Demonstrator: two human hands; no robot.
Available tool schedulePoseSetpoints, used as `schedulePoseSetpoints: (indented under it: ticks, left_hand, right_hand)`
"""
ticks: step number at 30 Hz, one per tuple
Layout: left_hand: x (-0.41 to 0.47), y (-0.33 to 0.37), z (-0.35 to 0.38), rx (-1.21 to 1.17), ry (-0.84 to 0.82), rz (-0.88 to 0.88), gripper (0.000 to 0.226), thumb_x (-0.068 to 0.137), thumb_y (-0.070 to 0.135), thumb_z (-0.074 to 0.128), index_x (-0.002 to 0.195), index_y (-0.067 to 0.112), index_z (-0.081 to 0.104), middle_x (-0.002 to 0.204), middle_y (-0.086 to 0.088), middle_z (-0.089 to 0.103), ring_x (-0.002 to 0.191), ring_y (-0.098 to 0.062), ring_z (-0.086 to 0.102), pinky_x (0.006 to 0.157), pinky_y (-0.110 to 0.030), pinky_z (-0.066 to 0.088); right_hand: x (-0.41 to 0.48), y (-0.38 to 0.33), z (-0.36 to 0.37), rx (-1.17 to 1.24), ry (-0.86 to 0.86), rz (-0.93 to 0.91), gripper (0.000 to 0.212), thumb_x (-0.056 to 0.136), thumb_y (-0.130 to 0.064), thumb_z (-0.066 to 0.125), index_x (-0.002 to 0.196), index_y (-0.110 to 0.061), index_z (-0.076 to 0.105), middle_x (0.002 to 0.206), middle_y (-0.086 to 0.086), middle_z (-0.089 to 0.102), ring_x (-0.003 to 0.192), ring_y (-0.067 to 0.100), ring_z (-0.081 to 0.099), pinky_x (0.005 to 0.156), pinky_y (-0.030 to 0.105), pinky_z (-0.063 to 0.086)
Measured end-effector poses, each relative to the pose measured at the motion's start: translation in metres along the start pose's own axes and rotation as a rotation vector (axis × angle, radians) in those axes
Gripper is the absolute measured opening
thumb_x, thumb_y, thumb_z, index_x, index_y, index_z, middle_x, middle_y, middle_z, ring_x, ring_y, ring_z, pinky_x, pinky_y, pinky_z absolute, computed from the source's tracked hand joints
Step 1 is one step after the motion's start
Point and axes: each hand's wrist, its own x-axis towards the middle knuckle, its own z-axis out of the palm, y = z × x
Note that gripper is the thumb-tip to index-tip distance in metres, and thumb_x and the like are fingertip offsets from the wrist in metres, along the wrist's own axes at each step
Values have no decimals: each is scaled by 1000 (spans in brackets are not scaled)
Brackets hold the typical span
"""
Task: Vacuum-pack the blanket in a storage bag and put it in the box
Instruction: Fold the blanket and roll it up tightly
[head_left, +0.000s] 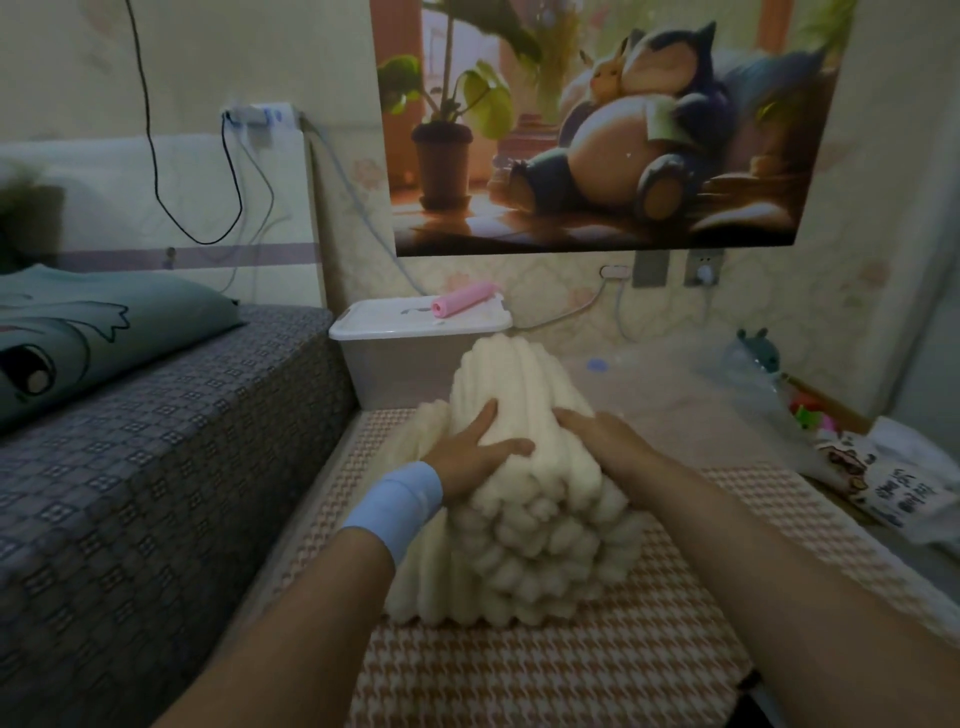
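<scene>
Cream blanket (519, 493), rolled up, lay on checked mat (571, 665) just in front of lidded box (395, 374). Left hand (472, 452) pressed flat on the roll, fingers straight and spread; right hand (597, 436) palm-down on top, gripping nothing. Pink pump (465, 304) on box lid; clear bag (753, 395) right of box

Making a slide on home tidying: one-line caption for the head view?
Left hand and right hand rest on a bundled cream blanket on a houndstooth mat, lidded plastic box behind.
</scene>
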Motion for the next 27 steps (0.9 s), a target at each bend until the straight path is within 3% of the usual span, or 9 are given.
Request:
schedulePoseSetpoints:
  ticks: [4,7,9,12,16,18,21,24,27]
  left_hand:
    - [-2,-14,14,135,-120,-85,94,82,63,58,149,45,-5,162,-5,0,147,-28,12,116,-36,19]
    - [-4,-15,6,102,-118,-70,92,84,57,59,151,42,-3,161,-4,1,146,-27,13,113,-34,21]
    - [-2,-23,-6,123,-127,-93,94,85,57,59,152,38,-4,161,-3,2,146,-27,13,112,-32,20]
    - [-8,-39,-36,205,-198,-187,106,73,61,58,153,30,-3,161,-2,6,147,-24,13,114,-32,17]
    - [-18,-48,-75,571,-149,-342,91,87,55,53,154,20,2,161,-9,9,146,-27,15,116,-36,19]
    - [-14,-39,-83,629,56,-203,71,98,36,47,154,20,6,160,-9,13,146,-27,17,115,-34,20]
    - [-5,-35,-67,525,63,-77,60,100,49,33,153,33,9,161,-4,7,148,-27,9,118,-36,9]
    - [1,-65,-51,513,-21,-184,67,92,68,26,149,46,-2,160,1,-17,148,-29,-5,120,-45,2]
    - [1,-91,-63,438,-46,-189,90,75,86,29,149,46,-3,158,2,-23,148,-27,-9,120,-47,4]
  right_hand:
    - [-6,29,3,-69,-95,2,112,63,-83,65,154,-27,31,152,-3,41,134,22,46,113,42,38]
    - [25,43,6,-119,-132,11,114,59,-90,60,154,-40,23,155,-8,32,139,24,39,115,45,33]
    - [15,24,19,-112,-150,-52,106,67,-84,62,154,-37,25,158,-9,29,142,20,35,118,46,28]
    - [8,9,38,-116,-192,-155,69,93,-58,53,153,-31,33,155,-9,30,146,16,26,121,41,20]
    - [7,3,77,-429,-229,-249,61,96,-63,42,152,-44,27,165,-6,12,153,22,5,122,47,6]
    - [5,2,107,-578,-238,-213,62,98,-65,30,154,-46,14,166,-7,-4,152,23,-9,120,55,-3]
    - [7,-4,135,-694,-253,-209,55,101,-59,18,154,-48,6,165,-11,-9,151,25,-15,113,69,-3]
    - [10,-3,129,-318,-293,-186,49,106,-29,34,154,-34,27,165,-1,13,152,26,8,122,51,12]
    - [4,-5,106,27,4,-131,50,92,-14,56,140,-29,53,148,2,47,129,21,48,105,32,41]
